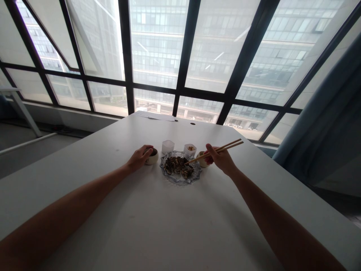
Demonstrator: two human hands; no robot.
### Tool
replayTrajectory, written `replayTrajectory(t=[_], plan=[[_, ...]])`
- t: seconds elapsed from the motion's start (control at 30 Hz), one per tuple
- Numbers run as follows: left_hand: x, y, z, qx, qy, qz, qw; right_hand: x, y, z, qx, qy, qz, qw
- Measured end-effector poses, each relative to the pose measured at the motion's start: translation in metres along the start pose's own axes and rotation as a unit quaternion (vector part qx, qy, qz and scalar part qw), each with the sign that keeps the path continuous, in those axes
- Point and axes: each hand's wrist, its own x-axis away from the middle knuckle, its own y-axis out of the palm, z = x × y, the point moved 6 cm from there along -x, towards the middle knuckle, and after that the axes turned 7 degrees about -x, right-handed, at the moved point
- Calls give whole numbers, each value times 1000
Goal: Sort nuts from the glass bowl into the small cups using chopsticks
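Note:
My left hand (141, 156) grips the rim and side of a small cream cup (152, 159) with a dark inside. In my right hand (221, 160) is a pair of wooden chopsticks (229, 145), their tips at the dark striped seeds (176, 164), which look like sunflower seeds. These are heaped on a clear glass plate (180, 182) with a wavy rim. A second cream cup (202, 161) stands partly hidden behind my right hand. Behind the plate are two whitish cups: the left cup (168, 146) shows no contents I can make out, the right cup (190, 150) holds small brownish pieces.
Everything stands on a long white table (158, 222). White papers (155, 116) lie at its far end, near a dark round spot (192, 124). Large windows (158, 45) rise beyond, and a blue-grey curtain (321, 113) hangs at right.

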Motion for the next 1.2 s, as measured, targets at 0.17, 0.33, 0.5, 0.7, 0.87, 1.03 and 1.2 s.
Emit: replayTrajectory(t=[0.17, 0.33, 0.5, 0.7, 0.87, 1.03, 1.2], plan=[[1, -1, 1, 3, 4, 4, 1000, 5, 5, -11, 23, -40, -18, 999], [2, -2, 4, 0, 5, 5, 1000, 11, 10, -20, 68, -57, -46, 995], [2, 0, 2, 25, -12, -2, 1000, 16, 13, -28, 122, -84, -74, 986], [1, 0, 0, 9, 1, 4, 1000, 20, 21, -28, 191, -113, -120, 968], [1, -1, 1, 1, 4, 7, 1000, 22, 24, -28, 210, -127, -139, 959], [2, -1, 1, -1, 6, 8, 1000, 21, 24, -26, 204, -128, -152, 959], [2, -1, 3, -2, 9, 5, 1000, 21, 25, -24, 212, -120, -168, 955]])
